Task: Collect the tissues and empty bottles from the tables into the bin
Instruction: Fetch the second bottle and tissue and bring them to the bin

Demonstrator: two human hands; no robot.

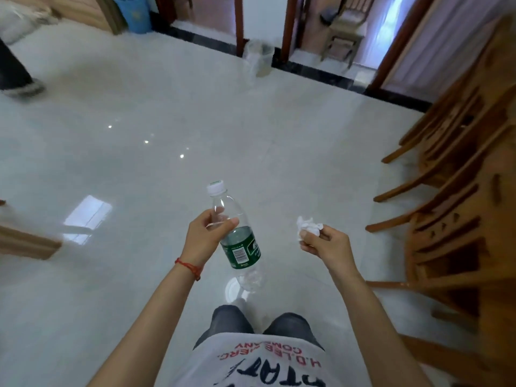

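1. A blue bin (136, 13) stands at the far left wall, well away across the tiled floor (139, 169).
2. The left hand (205, 234) is closed around the neck of an empty plastic bottle (237, 236), white cap tilted up and away.
3. A clear bin (258, 57) sits by the far doorway.
4. The right hand (325, 244) pinches a crumpled white tissue (308, 227) in its fingertips.
5. Wooden chairs (458, 191) line the right side.

The clear plastic bottle (237, 233) has a white cap and a dark green label with white print, and the crumpled paper tissue (308, 228) is plain white. A thin red string bracelet (190, 267) circles the left wrist. The glossy tiled floor (195, 121) is pale grey-white, the wooden chairs (460, 191) orange-brown, and the far plastic bin (135, 12) blue.
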